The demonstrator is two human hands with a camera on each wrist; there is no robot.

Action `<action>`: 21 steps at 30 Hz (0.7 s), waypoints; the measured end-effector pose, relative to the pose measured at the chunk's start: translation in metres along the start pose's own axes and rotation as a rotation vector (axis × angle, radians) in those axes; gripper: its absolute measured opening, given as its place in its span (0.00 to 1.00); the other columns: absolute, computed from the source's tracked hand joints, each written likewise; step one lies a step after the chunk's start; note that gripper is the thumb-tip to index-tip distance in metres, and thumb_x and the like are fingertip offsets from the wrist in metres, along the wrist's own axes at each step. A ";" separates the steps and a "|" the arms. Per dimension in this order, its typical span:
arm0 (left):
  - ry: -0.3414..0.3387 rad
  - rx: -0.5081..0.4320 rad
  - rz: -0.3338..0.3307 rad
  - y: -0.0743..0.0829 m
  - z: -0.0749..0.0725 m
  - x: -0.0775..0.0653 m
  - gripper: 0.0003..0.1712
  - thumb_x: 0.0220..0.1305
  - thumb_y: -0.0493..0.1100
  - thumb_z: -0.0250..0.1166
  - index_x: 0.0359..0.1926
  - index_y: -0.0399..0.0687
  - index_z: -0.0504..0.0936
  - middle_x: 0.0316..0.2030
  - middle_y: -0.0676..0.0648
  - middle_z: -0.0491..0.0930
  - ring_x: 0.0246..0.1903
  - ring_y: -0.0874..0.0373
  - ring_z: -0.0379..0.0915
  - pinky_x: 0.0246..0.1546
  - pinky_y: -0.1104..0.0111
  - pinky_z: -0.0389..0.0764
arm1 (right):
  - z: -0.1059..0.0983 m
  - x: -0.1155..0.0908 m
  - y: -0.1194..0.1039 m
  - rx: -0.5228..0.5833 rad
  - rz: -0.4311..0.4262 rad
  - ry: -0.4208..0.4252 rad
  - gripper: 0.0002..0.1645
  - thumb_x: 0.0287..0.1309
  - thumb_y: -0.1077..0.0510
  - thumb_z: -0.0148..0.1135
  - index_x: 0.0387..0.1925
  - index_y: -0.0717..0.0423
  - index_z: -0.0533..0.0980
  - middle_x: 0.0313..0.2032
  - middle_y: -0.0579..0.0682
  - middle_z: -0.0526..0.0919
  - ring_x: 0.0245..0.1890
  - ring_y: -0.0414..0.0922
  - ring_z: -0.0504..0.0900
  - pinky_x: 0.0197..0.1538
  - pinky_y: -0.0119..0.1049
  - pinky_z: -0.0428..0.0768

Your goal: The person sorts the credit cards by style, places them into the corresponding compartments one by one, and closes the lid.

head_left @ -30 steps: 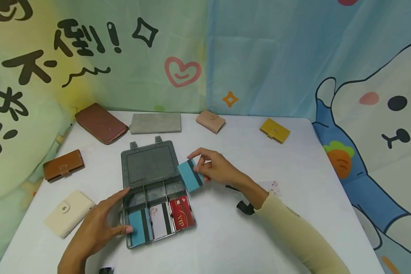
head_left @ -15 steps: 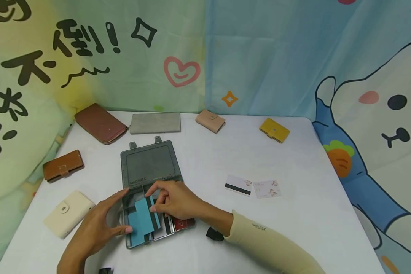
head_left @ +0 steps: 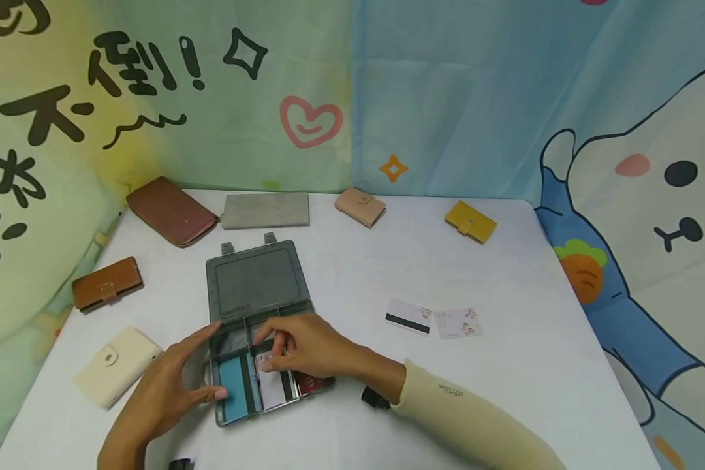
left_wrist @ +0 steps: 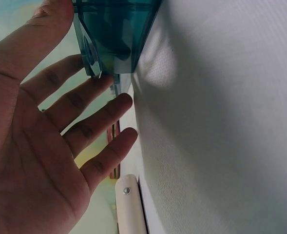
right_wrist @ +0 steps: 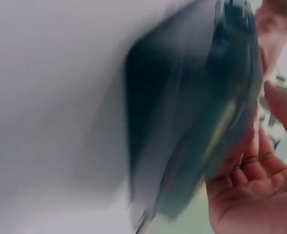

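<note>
Case is on the white table, left of centre, lid folded back to the far side. Left hand: spread wide at the case's left side, thumb at the near-left rim by the blue card, index fingertip touching farther along. Left wrist view has the fingers extended and apart.

Right hand: over the middle of the case, fingers bent, thumb over the white card. Can't tell if I'm pinching anything; right wrist view is blurred.

Near row, left to right: blue card with dark stripe, white card with dark stripe, red card mostly under my hand.

Two loose cards right of the case: striped white card and, just right of it, floral card. Print on both too small to read.

Text check: lid has raised lettering near its hinge edge, not legible. Sleeve has small dark letters, can't make them out. Backdrop, far left: bold black 不, then 倒 with "!".

Wallets: reddish-brown, grey, pinkish-beige, yellow along the far side; tan and cream down the left. No brand I can read.
</note>
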State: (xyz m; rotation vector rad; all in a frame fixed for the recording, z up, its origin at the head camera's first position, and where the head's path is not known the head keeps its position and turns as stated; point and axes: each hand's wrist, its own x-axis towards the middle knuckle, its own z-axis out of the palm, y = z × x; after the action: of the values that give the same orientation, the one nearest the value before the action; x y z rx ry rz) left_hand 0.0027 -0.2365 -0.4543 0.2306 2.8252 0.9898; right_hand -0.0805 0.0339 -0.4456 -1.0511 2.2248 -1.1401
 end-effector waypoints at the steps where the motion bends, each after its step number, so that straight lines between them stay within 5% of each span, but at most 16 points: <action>1: -0.001 0.003 -0.003 0.000 0.000 0.000 0.64 0.37 0.52 0.84 0.76 0.64 0.60 0.71 0.38 0.66 0.67 0.31 0.63 0.61 0.35 0.70 | -0.006 -0.004 0.004 0.019 0.003 0.016 0.22 0.60 0.49 0.70 0.54 0.49 0.78 0.28 0.34 0.81 0.19 0.34 0.77 0.24 0.24 0.80; 5: 0.002 0.008 -0.004 0.000 0.000 0.000 0.64 0.37 0.51 0.84 0.76 0.64 0.60 0.72 0.38 0.66 0.67 0.31 0.63 0.62 0.35 0.70 | -0.032 -0.023 0.024 0.024 0.054 0.115 0.23 0.56 0.49 0.74 0.52 0.48 0.80 0.29 0.37 0.82 0.23 0.38 0.78 0.28 0.27 0.80; 10: 0.001 -0.004 -0.004 0.000 0.001 0.001 0.64 0.37 0.50 0.84 0.76 0.64 0.60 0.72 0.39 0.66 0.67 0.31 0.62 0.62 0.35 0.70 | -0.066 -0.056 0.052 -0.121 0.208 0.224 0.28 0.49 0.48 0.78 0.52 0.46 0.80 0.37 0.45 0.83 0.34 0.42 0.79 0.38 0.33 0.81; 17: 0.003 0.002 -0.007 0.000 0.002 0.000 0.64 0.37 0.50 0.84 0.76 0.64 0.60 0.71 0.39 0.66 0.67 0.32 0.63 0.61 0.36 0.71 | -0.096 -0.104 0.084 -0.326 0.484 0.276 0.37 0.40 0.47 0.83 0.53 0.47 0.76 0.43 0.48 0.77 0.40 0.44 0.73 0.41 0.35 0.74; 21: 0.003 0.010 -0.013 0.001 0.000 0.000 0.64 0.37 0.51 0.84 0.76 0.64 0.60 0.71 0.39 0.66 0.67 0.33 0.64 0.62 0.36 0.71 | -0.103 -0.119 0.095 -0.374 0.555 0.285 0.36 0.38 0.46 0.84 0.49 0.50 0.76 0.41 0.49 0.75 0.38 0.44 0.71 0.40 0.34 0.73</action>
State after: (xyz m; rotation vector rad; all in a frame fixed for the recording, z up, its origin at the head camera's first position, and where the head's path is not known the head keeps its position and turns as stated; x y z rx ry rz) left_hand 0.0026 -0.2361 -0.4540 0.2123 2.8316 0.9743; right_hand -0.1147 0.2141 -0.4614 -0.3430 2.7800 -0.6741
